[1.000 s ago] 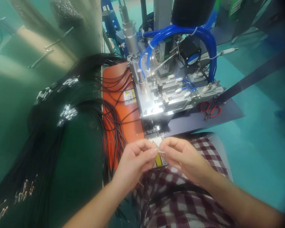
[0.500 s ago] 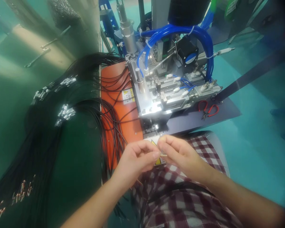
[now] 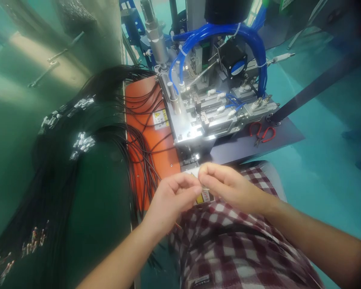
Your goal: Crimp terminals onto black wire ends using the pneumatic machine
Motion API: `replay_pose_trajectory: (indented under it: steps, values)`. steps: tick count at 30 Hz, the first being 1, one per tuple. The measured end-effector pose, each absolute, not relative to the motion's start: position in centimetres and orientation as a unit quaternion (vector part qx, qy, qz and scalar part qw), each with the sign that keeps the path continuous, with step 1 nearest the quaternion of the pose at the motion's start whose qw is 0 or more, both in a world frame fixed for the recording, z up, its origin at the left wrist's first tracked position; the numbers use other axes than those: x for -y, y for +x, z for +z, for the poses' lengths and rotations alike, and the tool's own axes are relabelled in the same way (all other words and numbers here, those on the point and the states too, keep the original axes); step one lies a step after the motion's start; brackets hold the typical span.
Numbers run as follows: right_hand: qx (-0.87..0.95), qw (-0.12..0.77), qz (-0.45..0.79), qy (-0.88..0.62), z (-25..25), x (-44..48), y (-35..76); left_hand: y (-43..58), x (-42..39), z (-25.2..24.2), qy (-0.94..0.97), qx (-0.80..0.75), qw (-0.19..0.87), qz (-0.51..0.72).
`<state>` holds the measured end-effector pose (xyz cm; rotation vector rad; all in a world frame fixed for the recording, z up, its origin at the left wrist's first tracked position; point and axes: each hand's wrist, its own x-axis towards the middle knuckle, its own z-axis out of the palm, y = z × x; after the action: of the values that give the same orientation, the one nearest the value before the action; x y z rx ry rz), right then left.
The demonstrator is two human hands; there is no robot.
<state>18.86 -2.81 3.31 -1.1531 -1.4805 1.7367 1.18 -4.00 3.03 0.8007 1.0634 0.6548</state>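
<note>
My left hand (image 3: 176, 196) is closed in a pinch, thumb against index finger, in front of the machine. Between its fingertips and those of my right hand (image 3: 221, 182), a thin pale wire end (image 3: 206, 190) shows. The fingers of my right hand are also pinched together, touching or very near the left fingertips. Fingers hide most of the wire. Below my left wrist, a few fine copper-coloured strands (image 3: 178, 226) stick out. Just beyond the hands stands the machine's metal plate (image 3: 189, 135), and a yellow warning label (image 3: 200, 198) lies beneath them.
Black cables (image 3: 142, 160) run over an orange panel (image 3: 165, 160) on the left. Bundles with silver metal ends (image 3: 82, 144) and bare copper ends (image 3: 34, 241) lie on the green surface. Red-handled cutters (image 3: 261, 134) rest on the grey base. Blue hoses (image 3: 219, 30) arch above the machine.
The view has shifted slightly. My right hand has risen a little and its fingers are straighter, with less of the pale wire end showing. Both hands stay pinched close together.
</note>
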Motion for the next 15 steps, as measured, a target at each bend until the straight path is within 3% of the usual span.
replay_pose_trajectory:
  steps: [4, 11, 15]
  values:
    - [0.489, 0.333, 0.620, -0.516, 2.9, 3.6, 18.2, 1.6, 4.0, 3.4, 0.334, -0.498, 0.723, 0.343]
    - [0.576, 0.401, 0.445, -0.556, 2.3, 4.8, 16.8, 1.9, 4.5, 3.0, 0.338, -0.517, 0.685, 0.386]
    - [0.521, 0.375, 0.536, -0.549, 3.0, 4.3, 16.8, 2.3, 4.7, 2.7, 0.392, -0.514, 0.630, 0.430]
